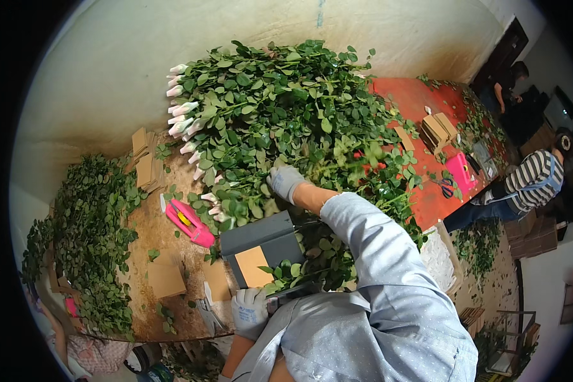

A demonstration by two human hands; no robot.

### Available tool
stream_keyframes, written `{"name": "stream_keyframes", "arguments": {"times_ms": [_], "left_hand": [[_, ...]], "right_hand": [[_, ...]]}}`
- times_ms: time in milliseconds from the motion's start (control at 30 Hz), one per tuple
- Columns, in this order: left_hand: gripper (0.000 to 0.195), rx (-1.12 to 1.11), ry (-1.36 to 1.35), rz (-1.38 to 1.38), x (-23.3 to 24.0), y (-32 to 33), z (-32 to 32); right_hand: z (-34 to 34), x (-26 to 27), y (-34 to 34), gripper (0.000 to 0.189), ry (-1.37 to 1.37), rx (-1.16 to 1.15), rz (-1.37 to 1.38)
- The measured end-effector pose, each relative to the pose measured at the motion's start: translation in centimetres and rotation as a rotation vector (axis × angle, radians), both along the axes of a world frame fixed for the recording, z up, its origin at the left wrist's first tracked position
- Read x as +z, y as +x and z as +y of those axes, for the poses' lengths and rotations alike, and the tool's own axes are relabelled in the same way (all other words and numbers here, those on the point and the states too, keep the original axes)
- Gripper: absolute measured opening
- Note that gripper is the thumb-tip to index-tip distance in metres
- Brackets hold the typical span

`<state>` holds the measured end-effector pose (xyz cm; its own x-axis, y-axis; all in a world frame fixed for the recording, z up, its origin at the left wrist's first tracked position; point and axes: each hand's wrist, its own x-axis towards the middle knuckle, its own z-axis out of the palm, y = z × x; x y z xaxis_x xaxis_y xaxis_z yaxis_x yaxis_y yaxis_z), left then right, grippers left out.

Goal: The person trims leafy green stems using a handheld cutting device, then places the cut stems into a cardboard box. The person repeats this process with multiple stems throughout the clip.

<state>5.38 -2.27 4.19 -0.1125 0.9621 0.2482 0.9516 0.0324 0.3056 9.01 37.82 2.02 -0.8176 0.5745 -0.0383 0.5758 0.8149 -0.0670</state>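
Note:
My right hand (285, 183), in a pale grey glove, reaches into the near side of a large pile of leafy rose stems (286, 105); leaves hide its fingertips, so its hold cannot be told. White-pink sleeved flower heads (181, 119) stick out at the pile's left. My left hand (249, 310), gloved too, rests by the lower left corner of a dark grey box-like stand (262, 232); its fingers are partly hidden. A tan cardboard piece (254, 265) lies on the stand, with leafy stems (286, 273) beside it. A pink stapler-like tool (189, 223) lies left of the stand.
Cardboard stacks (166, 277) lie on the worn wooden table (143, 224), with another leafy pile (88, 248) farther left. The red table (429, 191) holds scissors (445, 187), a pink tool (460, 173) and cardboard (438, 131). A person in stripes (537, 181) stands at right; others are farther off.

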Motion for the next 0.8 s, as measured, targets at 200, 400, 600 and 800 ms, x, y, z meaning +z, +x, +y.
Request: {"name": "stream_keyframes", "arguments": {"times_ms": [200, 400, 600, 800], "left_hand": [[0.028, 0.043, -0.043, -0.03, 0.4, 0.0, -0.8], [0.032, 0.049, -0.013, -0.078, 0.6, 0.2, -0.5], [0.03, 0.101, -0.03, -0.044, 0.0, 0.7, -0.9], [0.018, 0.067, 0.029, -0.047, -0.6, 0.3, -1.0]], "right_hand": [[0.1, 10.5, -0.1, 0.018, 0.57, 0.21, 0.017], [-7.3, 23.5, 7.0, 0.014, 0.609, 0.208, 0.116], [-15.2, 14.1, 14.7, 0.017, 0.206, 0.211, -0.267], [-17.0, 8.9, 17.5, 0.033, 0.181, 0.082, -0.529]]}}
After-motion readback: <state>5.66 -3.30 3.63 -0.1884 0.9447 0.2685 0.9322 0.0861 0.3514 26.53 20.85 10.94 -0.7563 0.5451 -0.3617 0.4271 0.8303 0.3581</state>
